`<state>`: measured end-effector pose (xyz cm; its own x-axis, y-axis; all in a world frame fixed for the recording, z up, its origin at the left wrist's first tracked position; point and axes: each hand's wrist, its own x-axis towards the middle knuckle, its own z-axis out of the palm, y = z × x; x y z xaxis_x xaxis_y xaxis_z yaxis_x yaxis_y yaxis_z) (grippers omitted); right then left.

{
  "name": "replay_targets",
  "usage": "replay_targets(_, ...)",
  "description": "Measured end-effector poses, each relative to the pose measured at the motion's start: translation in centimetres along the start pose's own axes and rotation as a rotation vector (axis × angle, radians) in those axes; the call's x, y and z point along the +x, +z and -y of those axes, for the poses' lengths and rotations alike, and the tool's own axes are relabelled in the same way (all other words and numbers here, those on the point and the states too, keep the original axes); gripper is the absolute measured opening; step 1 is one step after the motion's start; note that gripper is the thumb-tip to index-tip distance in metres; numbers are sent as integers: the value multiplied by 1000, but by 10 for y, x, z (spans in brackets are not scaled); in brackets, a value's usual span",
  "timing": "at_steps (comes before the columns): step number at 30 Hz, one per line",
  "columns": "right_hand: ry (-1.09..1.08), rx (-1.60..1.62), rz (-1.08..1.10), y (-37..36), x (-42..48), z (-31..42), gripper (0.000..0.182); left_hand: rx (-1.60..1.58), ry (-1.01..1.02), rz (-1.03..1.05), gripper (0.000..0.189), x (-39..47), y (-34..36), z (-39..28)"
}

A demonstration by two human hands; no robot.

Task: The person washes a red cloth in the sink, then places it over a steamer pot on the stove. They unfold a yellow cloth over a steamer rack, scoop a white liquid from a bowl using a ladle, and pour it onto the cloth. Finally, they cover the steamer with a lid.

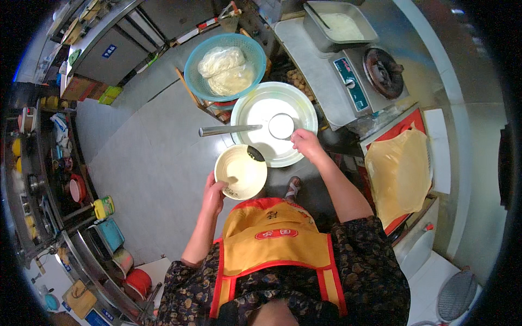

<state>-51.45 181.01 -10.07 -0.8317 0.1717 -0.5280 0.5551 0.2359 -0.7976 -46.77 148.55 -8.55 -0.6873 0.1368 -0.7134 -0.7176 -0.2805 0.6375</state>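
My left hand (pixel 215 191) grips the rim of a cream bowl (pixel 241 172) with dark printed patches; a little pale stuff or shadow shows in its bottom. Up and to the right, my right hand (pixel 304 142) is closed at the edge of a small round vessel (pixel 281 126) with white contents, over a wide pale basin (pixel 306 110) of white liquid or batter. Whether that vessel is a cup or a ladle head cannot be told. A metal handle (pixel 220 130) lies across the basin's left rim, its far end in the white.
A blue plastic colander (pixel 191 77) with bagged noodles stands on a wooden stand behind the basin. At right are a steel counter (pixel 301 45), a metal pan (pixel 312 28), a scale-like appliance (pixel 350 83) and a cloth-covered tray (pixel 397 175). Crowded shelves (pixel 45 183) line the left.
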Motion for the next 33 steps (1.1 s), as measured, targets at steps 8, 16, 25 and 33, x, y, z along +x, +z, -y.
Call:
replay_targets(8, -161, -175, -141, -15, -21, 18, 23, -35, 20, 62, 55, 2, 13, -8)
replay_targets(16, 5, 546, 34, -26, -52, 33, 20, -57, 24, 114, 57, 6, 20, -22)
replay_targets(25, -123, 557, 47, -32, -95, 63, 23, -132, -1, 330, 47, 26, 96, -25)
replay_targets(33, -213, 491, -60, -49, -118, 60, 24, -183, -65, 477, 42, 19, 168, -31)
